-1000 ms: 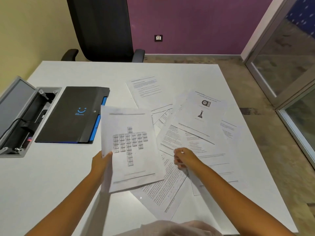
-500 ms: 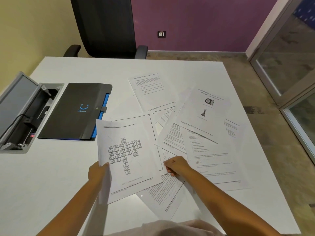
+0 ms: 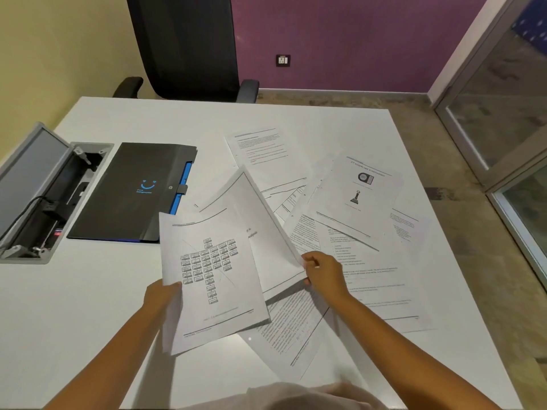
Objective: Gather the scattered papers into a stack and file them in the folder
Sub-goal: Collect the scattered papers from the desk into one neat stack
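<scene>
Lifted: 2nd sheet (image 3: 260, 229), R hand (image 3: 324, 272) | txt blurred

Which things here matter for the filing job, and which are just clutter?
Job: chart page in left hand; sheet lifted by right hand; scattered papers; black folder.
Lying about: open cable box; office chair.

White papers (image 3: 359, 202) printed black, a black folder (image 3: 127, 190) with blue edge and seemingly smiley logo, white table (image 3: 74, 306).
</scene>
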The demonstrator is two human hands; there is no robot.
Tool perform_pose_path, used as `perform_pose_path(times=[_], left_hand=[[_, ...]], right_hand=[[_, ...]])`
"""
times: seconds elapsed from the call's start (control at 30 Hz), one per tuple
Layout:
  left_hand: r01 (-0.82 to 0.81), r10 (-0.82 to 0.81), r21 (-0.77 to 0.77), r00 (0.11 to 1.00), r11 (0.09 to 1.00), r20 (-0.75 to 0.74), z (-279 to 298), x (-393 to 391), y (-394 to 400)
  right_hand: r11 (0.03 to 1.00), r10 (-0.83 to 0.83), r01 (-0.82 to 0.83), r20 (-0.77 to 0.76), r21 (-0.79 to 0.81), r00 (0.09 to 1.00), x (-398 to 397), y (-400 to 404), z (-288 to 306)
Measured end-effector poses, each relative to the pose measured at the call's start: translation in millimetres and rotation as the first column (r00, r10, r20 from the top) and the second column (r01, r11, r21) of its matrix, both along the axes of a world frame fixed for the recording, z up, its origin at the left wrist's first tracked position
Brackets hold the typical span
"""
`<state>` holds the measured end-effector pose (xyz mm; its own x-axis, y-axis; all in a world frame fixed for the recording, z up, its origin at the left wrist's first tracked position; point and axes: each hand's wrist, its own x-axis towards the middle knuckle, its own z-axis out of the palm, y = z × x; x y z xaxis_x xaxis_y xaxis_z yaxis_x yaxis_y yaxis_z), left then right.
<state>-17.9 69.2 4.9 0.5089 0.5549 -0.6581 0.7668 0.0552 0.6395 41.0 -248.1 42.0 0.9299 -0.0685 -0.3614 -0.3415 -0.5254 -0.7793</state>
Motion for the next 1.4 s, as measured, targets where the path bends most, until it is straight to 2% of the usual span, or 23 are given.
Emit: perform_pose_path(times=[0.23, 0.43, 0.63, 0.8, 0.93, 1.1, 1.17, 1.2, 1.27, 1.33, 1.4], left_hand=[[0.058, -0.058, 0.012, 0.998, 0.998, -0.005, 0, 8, 4], [0.103, -0.102, 0.128, 0.995, 0.986, -0.018, 2, 13, 3], [0.184, -0.179, 0.238, 0.983, 0.954, -0.040, 8, 23, 2], [0.292, -0.294, 0.261, 0.955, 0.920, -0.031, 8, 26, -5], [0.339, -0.350, 0.369, 0.936, 0.865, -0.039, 3, 26, -6], [0.191, -0.201, 0.497, 0.979, 0.846, -0.034, 10, 27, -9], [0.178, -0.227, 0.430, 0.972, 0.885, 0.066, 19, 29, -17], [0.197, -0.255, 0.337, 0.957, 0.921, 0.136, 24, 31, -23], [0.263, -0.262, 0.031, 0.933, 0.964, 0.248, 37, 33, -38], [0.346, -0.279, -0.277, 0.926, 0.896, 0.254, 48, 33, -52], [0.371, -0.276, -0.447, 0.924, 0.814, 0.265, 48, 32, -64]], right_hand=[[0.958, -0.267, 0.258, 0.061, 0.127, 0.962, 20, -49, 9], [0.935, -0.303, 0.287, 0.048, 0.206, 0.952, 23, -73, 6], [0.868, -0.420, 0.398, 0.010, 0.295, 0.908, 23, -73, 3], [0.854, -0.422, 0.402, -0.010, 0.329, 0.906, 25, -69, 4], [0.856, -0.398, 0.383, -0.030, 0.348, 0.917, 23, -66, 3], [0.852, -0.385, 0.365, -0.022, 0.376, 0.923, 20, -60, 6], [0.837, -0.385, 0.369, -0.044, 0.403, 0.922, 18, -54, 6], [0.837, -0.376, 0.369, -0.065, 0.404, 0.924, 17, -51, 5], [0.844, -0.350, 0.361, -0.103, 0.398, 0.931, 13, -43, 2], [0.839, -0.328, 0.353, -0.133, 0.415, 0.935, 7, -34, -1], [0.845, -0.296, 0.329, -0.143, 0.422, 0.944, 1, -24, -4]])
